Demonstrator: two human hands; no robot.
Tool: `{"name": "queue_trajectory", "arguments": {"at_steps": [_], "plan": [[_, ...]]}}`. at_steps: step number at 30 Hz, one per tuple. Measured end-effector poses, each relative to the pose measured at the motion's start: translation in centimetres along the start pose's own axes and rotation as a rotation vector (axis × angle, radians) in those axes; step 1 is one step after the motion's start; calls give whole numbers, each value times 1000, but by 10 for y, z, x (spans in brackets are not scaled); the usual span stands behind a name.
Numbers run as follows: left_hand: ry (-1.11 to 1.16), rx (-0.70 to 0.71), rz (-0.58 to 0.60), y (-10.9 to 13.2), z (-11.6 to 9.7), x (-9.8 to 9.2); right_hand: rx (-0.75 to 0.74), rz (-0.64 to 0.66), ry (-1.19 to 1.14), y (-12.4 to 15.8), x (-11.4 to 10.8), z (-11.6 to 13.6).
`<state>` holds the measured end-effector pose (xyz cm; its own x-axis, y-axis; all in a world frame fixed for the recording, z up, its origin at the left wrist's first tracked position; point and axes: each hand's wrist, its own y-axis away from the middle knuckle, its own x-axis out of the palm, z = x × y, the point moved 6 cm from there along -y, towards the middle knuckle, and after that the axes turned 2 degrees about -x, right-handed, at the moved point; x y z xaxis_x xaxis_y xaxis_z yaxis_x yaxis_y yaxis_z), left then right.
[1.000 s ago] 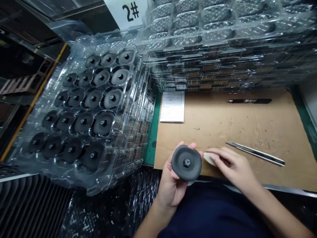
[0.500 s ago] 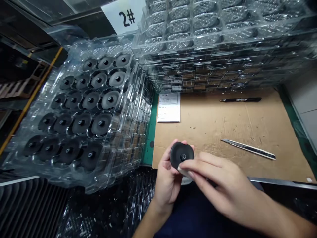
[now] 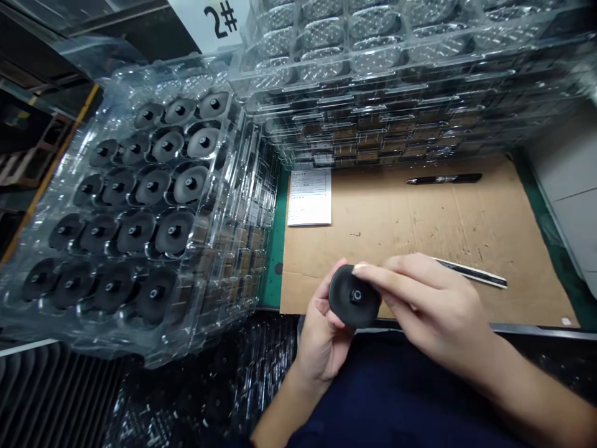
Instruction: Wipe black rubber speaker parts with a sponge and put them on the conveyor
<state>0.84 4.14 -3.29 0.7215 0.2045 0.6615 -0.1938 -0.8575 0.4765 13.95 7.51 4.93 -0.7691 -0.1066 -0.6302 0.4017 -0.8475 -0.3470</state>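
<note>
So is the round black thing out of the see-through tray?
Yes, it's out. The black disc sits in the left hand, with the right hand pinching it, away from the clear plastic tray.

The green tabletop (image 3: 275, 249) is topped w/ a brown corrugated cardboard sheet (image 3: 420, 224), creased & lightly scuffed, w/ a strip of green showing along its L & R edges. A tall stack of clear plastic trays (image 3: 373, 112) stands along the back of the sheet. Near the back L corner lies a white printed paper form (image 3: 309, 197), flat, just in front of the stack. Toward the back R, a black marker pen (image 3: 444, 178) lies on its side, well apart from the form. Nearer the front R lies a slim black-and-white craft knife (image 3: 480, 275), its tip end hidden from view. A tiny white scrap (image 3: 566, 322) sits at the front R corner.
</note>
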Motion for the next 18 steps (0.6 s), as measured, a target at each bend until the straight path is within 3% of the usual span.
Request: {"name": "queue_trajectory", "arguments": {"at_steps": [2, 4, 7, 10, 13, 18], "plan": [[38, -58, 34, 2, 6, 3, -126, -10, -25, -6, 1, 0], [89, -125, 115, 6, 8, 9, -78, -21, -118, -10, 3, -13], [170, -207, 241, 12, 8, 17, 322, -111, -233, 1, 8, -55], [224, -198, 254, 13, 6, 16, 576, 27, -316, 26, 34, -83], [248, -192, 233, 12, 7, 14, 573, 228, -383, 49, 64, -88], [241, -201, 190, 11, 10, 12, 550, 298, -417, 65, 84, -85]]}}
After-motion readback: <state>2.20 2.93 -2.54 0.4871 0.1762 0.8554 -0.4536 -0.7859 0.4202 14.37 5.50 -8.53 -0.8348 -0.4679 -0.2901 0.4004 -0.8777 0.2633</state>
